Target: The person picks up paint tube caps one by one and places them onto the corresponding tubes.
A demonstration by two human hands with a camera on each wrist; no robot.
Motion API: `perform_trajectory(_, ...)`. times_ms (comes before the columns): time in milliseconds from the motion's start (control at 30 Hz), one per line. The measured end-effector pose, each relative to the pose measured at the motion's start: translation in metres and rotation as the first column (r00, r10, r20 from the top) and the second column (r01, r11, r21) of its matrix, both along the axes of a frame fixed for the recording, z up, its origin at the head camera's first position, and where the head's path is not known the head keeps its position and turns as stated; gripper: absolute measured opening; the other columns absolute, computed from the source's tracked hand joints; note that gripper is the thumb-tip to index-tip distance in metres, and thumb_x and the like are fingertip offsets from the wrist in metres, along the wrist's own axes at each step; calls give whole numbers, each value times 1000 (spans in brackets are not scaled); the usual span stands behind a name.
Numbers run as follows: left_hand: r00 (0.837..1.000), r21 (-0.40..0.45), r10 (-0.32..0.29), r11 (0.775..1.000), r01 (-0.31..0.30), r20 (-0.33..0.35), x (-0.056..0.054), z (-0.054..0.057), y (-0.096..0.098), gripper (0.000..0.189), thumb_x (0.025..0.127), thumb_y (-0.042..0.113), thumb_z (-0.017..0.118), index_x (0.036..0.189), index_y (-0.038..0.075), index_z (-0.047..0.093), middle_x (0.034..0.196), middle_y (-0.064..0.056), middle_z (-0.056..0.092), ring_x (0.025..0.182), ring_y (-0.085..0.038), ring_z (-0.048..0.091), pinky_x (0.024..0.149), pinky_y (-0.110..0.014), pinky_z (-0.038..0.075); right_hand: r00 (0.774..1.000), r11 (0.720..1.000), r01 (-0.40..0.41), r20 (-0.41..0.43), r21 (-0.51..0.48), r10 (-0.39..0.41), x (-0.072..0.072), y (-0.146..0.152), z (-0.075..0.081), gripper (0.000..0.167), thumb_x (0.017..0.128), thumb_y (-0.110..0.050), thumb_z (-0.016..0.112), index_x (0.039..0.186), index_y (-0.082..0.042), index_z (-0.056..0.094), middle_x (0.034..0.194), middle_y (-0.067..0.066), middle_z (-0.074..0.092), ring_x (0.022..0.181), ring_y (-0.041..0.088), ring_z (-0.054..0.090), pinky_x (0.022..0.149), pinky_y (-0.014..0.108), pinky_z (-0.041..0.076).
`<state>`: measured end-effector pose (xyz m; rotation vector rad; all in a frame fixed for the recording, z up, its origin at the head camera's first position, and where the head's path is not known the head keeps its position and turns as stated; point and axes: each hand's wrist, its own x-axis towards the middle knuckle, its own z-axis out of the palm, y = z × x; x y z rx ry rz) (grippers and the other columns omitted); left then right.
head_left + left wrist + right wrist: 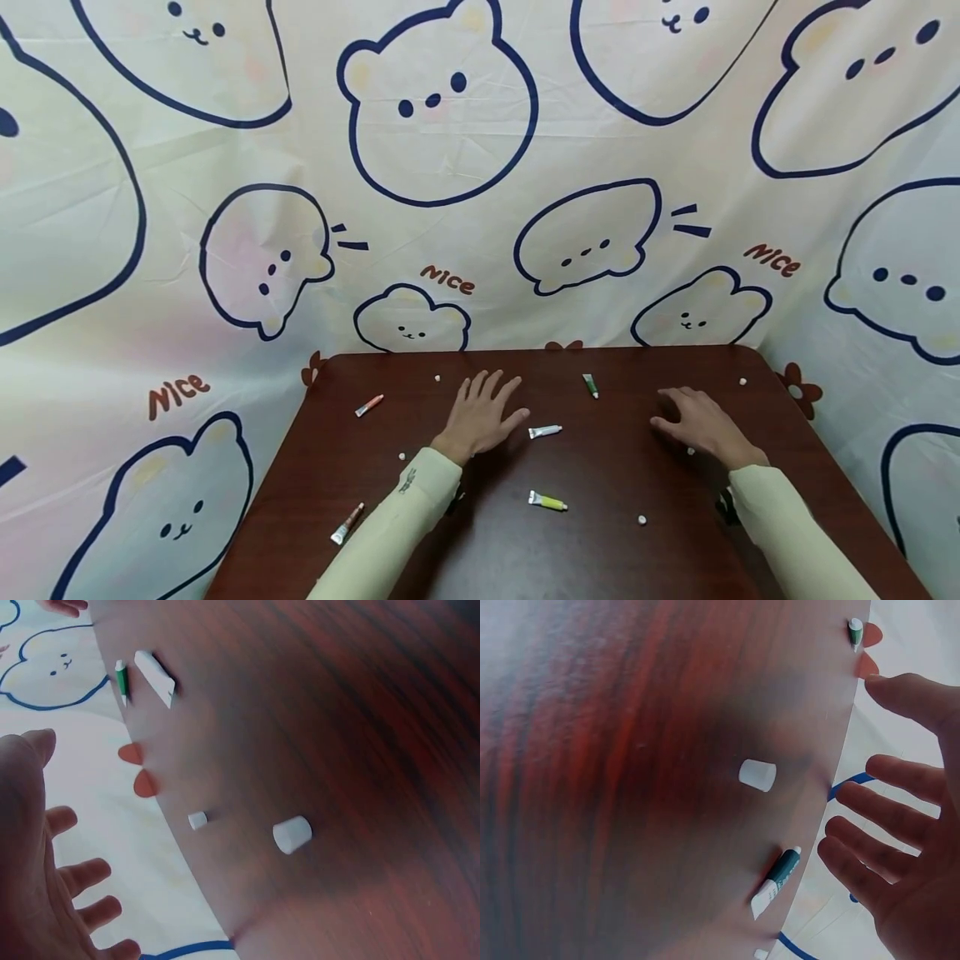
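Observation:
My left hand hovers over the table with fingers spread and holds nothing. Near its thumb is a white tube, with a green tube farther back. Two small white caps, the larger-looking one and another, stand below that hand in the left wrist view. My right hand, also holding nothing, is above the table's right side, fingers extended. Under it, the right wrist view shows a white cap and a dark green and white tube, which the hand hides from the head view.
An orange tube and a brownish tube lie on the left of the brown table. In front of the white tube lies a yellow-green tube. More caps sit at front right and far right. A printed cloth hangs behind.

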<state>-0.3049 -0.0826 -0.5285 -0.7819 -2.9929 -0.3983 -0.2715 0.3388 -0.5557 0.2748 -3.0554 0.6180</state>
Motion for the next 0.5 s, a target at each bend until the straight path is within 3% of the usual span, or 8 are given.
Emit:
perform_trajectory(333, 999, -65, -24, 998, 26, 23, -1, -12, 15, 69, 111, 64, 45, 169, 29, 39, 174, -13, 39, 163, -39, 32, 131, -60, 31, 1000, 1000, -9, 3, 30, 9, 11, 6, -2, 57, 99, -32, 79, 136, 9, 66, 133, 34, 68, 120, 48, 66, 101, 69, 54)
perform_trajectory(500, 999, -94, -46, 995, 45, -2, 3, -14, 21, 67, 111, 62, 46, 168, 27, 42, 171, -12, 43, 160, -38, 36, 129, -58, 35, 1000, 999, -5, 25, 37, 5, 16, 9, -1, 50, 98, -31, 80, 128, 9, 71, 120, 27, 73, 98, 34, 68, 90, 59, 60)
